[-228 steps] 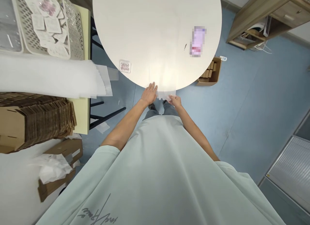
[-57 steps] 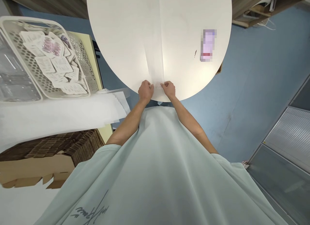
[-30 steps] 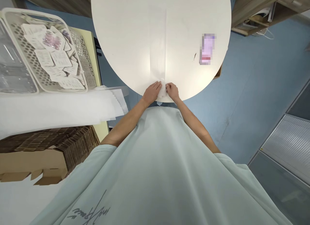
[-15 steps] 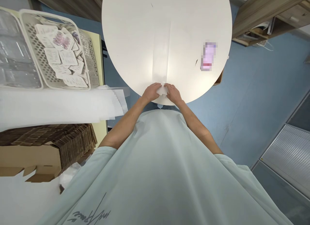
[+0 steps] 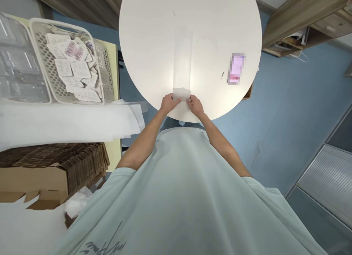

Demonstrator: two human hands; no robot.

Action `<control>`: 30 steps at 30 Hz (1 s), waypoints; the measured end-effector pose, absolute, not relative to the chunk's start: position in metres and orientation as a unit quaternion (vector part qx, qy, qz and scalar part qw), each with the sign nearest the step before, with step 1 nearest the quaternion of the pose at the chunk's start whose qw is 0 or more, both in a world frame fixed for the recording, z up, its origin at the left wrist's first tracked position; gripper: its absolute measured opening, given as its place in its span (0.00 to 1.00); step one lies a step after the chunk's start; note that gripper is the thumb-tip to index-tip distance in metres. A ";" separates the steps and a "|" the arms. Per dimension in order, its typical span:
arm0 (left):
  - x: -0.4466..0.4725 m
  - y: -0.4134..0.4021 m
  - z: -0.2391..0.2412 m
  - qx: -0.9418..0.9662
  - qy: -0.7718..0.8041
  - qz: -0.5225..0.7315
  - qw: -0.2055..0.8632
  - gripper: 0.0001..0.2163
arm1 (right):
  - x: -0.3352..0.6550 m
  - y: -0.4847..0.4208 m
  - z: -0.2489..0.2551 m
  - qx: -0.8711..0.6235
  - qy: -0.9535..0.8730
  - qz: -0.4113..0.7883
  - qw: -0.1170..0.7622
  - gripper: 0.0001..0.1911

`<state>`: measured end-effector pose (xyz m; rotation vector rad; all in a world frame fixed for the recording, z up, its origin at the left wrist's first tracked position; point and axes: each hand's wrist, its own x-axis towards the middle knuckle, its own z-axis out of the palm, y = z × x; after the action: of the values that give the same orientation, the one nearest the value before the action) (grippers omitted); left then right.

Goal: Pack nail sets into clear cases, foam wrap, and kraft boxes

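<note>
A long strip of thin, translucent white sheet [image 5: 183, 61] lies lengthwise on the round white table [image 5: 150, 46], pointing away from me. Its near end [image 5: 181, 93] is doubled over into a short flap with an uneven edge. My left hand [image 5: 169, 103] pinches the left corner of that flap, thumb toward the middle. At the right corner, my right hand [image 5: 196, 105] is closed on the sheet with fingertips and thumb. A small gap separates the two hands.
A blurred-out pinkish item [image 5: 235, 69] lies on the table's right side. To the left, a white perforated basket [image 5: 107, 64] holds several white cards, beside clear plastic containers [image 5: 22, 61]. Stacked white sheets [image 5: 68, 121] and folded brown cardboard boxes [image 5: 33, 180] are nearer me.
My hands have moved slightly apart. The sheet's near end, bunched between them before, is now spread flatter as a folded flap. The camera view has shifted slightly.
</note>
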<state>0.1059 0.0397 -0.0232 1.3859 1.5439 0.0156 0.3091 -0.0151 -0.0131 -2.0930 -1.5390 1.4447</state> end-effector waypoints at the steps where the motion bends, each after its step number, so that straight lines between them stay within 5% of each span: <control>1: 0.107 0.040 -0.024 0.567 0.650 0.010 0.505 0.13 | 0.305 -0.014 -0.014 -0.710 -0.506 0.481 0.090 0.16; 13: 0.126 0.040 -0.047 0.523 0.724 0.021 0.449 0.19 | 0.291 0.003 -0.024 -0.804 -0.378 0.453 0.072 0.10; 19: 0.132 0.039 -0.049 0.612 0.688 0.093 0.379 0.21 | 0.287 0.010 -0.013 -0.718 -0.575 0.384 0.079 0.19; 30: 0.118 0.054 -0.048 0.744 0.505 0.068 0.432 0.24 | 0.307 0.008 -0.014 -0.615 -0.656 0.437 0.016 0.31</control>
<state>0.1179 0.0538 -0.0483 1.8538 1.2595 0.1686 0.3068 0.0083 -0.0140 -1.9115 -2.0402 1.3597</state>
